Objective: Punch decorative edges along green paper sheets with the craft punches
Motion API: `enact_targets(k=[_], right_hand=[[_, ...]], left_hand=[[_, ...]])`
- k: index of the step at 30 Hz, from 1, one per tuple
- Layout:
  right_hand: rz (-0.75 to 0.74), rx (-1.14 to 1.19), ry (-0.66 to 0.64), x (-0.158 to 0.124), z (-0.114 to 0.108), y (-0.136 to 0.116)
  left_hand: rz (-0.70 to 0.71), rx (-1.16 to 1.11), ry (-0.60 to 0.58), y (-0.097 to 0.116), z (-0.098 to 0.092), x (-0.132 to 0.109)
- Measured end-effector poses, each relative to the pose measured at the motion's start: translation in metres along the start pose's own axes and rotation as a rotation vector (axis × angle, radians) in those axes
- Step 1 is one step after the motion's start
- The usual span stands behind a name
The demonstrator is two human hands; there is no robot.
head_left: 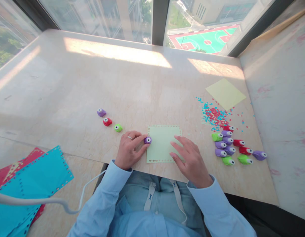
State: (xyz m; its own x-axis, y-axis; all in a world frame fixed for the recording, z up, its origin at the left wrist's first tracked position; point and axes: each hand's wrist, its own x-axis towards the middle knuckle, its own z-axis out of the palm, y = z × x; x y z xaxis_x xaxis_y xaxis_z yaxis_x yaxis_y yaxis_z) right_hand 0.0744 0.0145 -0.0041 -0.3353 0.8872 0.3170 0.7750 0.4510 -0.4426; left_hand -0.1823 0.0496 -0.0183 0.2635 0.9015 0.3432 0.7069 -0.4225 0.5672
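Observation:
A pale green sheet of paper (162, 144) lies flat in front of me, with small holes punched along its top edge and part of its bottom edge. My left hand (131, 148) pinches a small purple craft punch (148, 140) between thumb and fingers, at the sheet's left edge. Over the sheet's right side is my right hand (189, 158), its fingers spread and holding nothing; I cannot tell whether the fingertips touch the paper. Left of my left hand stand a green punch (118, 127), a red punch (107, 121) and a purple punch (101, 112).
Several more punches (228, 142) cluster at the right, below a scatter of red and blue paper bits (215, 115). Behind them lies a pale yellow sheet (226, 93). Blue punched sheets (41, 177) overlap red ones at lower left, crossed by a white cable (66, 205).

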Motion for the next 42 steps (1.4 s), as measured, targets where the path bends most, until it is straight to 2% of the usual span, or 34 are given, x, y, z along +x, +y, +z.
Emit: enact_targets(k=[4, 15, 21, 25, 28, 33, 39, 42], right_hand=[[-0.031, -0.017, -0.062, -0.004, 0.013, 0.003], [-0.018, -0.017, -0.037, -0.007, 0.017, 0.005], [-0.016, 0.012, -0.016, -0.007, 0.018, 0.006], [-0.025, 0.069, 0.128, -0.008, 0.014, 0.006], [-0.010, 0.088, 0.236, -0.009, 0.012, 0.008], [-0.010, 0.104, 0.245, -0.010, 0.013, 0.010], [-0.012, 0.076, 0.162, -0.009, 0.017, 0.009], [-0.008, 0.075, 0.132, -0.008, 0.017, 0.008]], left_hand=[[-0.003, 0.022, -0.001, 0.001, 0.001, 0.001], [-0.084, -0.046, -0.008, 0.002, 0.000, 0.000], [-0.291, -0.262, 0.012, 0.008, -0.009, 0.009], [-0.514, -0.274, 0.035, 0.013, -0.016, 0.022], [-0.554, -0.203, -0.093, 0.013, -0.018, 0.033], [-0.503, -0.144, -0.336, 0.010, -0.020, 0.044], [-0.530, -0.086, -0.444, 0.011, -0.019, 0.049], [-0.553, -0.034, -0.458, 0.013, -0.016, 0.049]])
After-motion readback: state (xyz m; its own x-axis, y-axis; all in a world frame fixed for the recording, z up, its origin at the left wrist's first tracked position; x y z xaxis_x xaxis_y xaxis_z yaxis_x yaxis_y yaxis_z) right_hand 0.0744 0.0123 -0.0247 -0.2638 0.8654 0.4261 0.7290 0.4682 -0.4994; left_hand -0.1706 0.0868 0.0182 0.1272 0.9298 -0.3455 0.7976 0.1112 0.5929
